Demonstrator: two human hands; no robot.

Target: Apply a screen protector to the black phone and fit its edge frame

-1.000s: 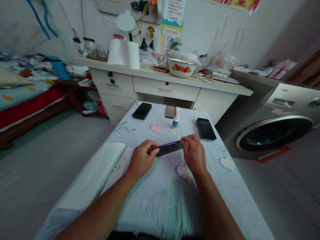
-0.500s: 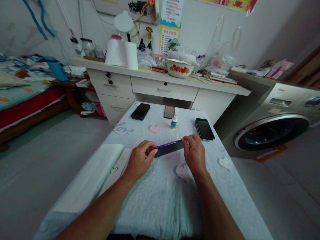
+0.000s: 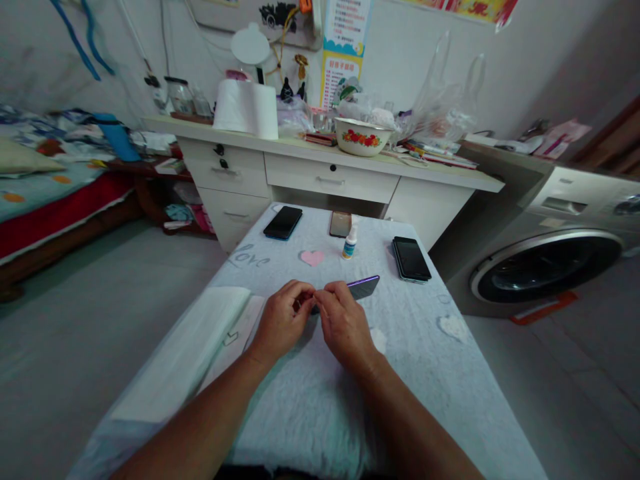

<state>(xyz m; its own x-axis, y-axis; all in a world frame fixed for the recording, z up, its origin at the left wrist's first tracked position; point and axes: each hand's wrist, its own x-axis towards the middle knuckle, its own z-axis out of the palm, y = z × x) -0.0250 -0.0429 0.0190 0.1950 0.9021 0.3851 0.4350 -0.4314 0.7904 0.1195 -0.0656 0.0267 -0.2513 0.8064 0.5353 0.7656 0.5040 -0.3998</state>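
Observation:
A smartphone with a purple edge and dark face (image 3: 365, 287) is held tilted above the cloth-covered table. My left hand (image 3: 286, 313) is closed on its left end, thumb and fingers pinched there. Right beside those fingertips, my right hand (image 3: 344, 323) is closed in a pinch at the same end. Its back covers the middle of the phone, and what its fingertips grip is hidden. Past the right hand, the phone's far end sticks out to the right. A small white spray bottle (image 3: 349, 244) with a coloured label stands upright beyond the hands.
A black phone (image 3: 283, 223) lies at the table's far left, a brownish phone (image 3: 341, 224) at the back, and stacked dark phones (image 3: 412, 259) at right. White paper (image 3: 185, 353) covers the left side. A desk (image 3: 330, 177) and washing machine (image 3: 545, 247) stand beyond.
My right hand has let go of the phone's right end and moved left to meet my left hand's fingertips. My left hand still holds the left end.

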